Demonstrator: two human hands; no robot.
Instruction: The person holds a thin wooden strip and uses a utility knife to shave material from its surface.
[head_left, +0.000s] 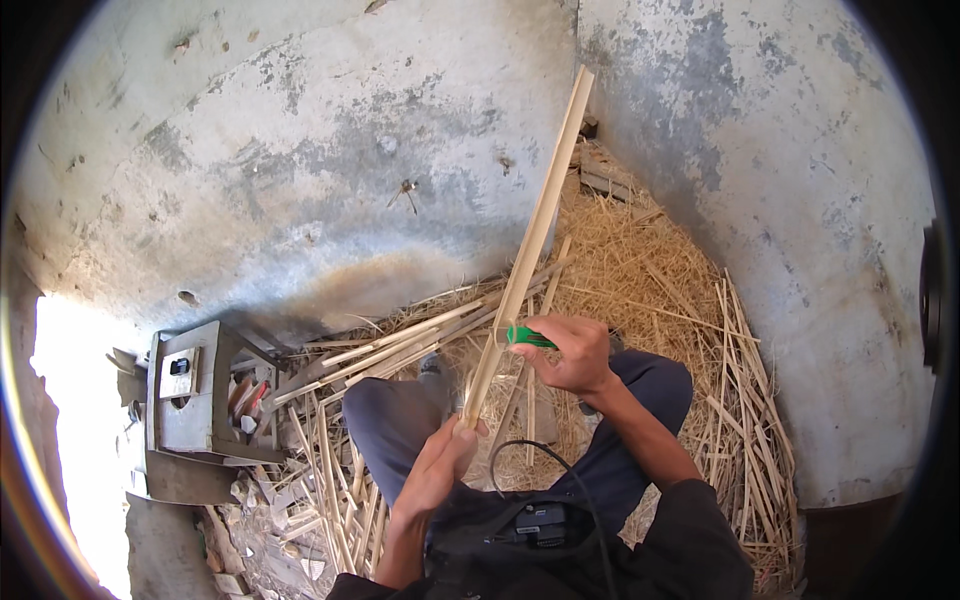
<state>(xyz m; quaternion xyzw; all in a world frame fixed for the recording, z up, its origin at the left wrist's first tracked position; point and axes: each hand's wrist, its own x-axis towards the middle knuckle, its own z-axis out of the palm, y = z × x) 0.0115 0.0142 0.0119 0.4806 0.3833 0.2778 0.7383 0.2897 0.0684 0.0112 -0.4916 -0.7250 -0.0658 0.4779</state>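
Observation:
A long pale strip [541, 215], apparently split bamboo with a channel along its face, slants from my lap up toward the wall corner. Its lower end is in my left hand [438, 468], whose fingers are closed round it. My right hand [573, 355] grips a green-handled tool [530, 337] about a third of the way up the strip. The tool's working end meets the strip's edge; its shape is too small to make out. Both of my knees, in dark trousers, are spread beneath the strip.
Straw-like shavings [640, 260] heap up in the corner. Loose sticks [735, 430] lie along the right wall, and more strips [400, 345] on the left. A grey wooden box stool [200, 385] holds small items. A black cable [550, 447] loops over my lap.

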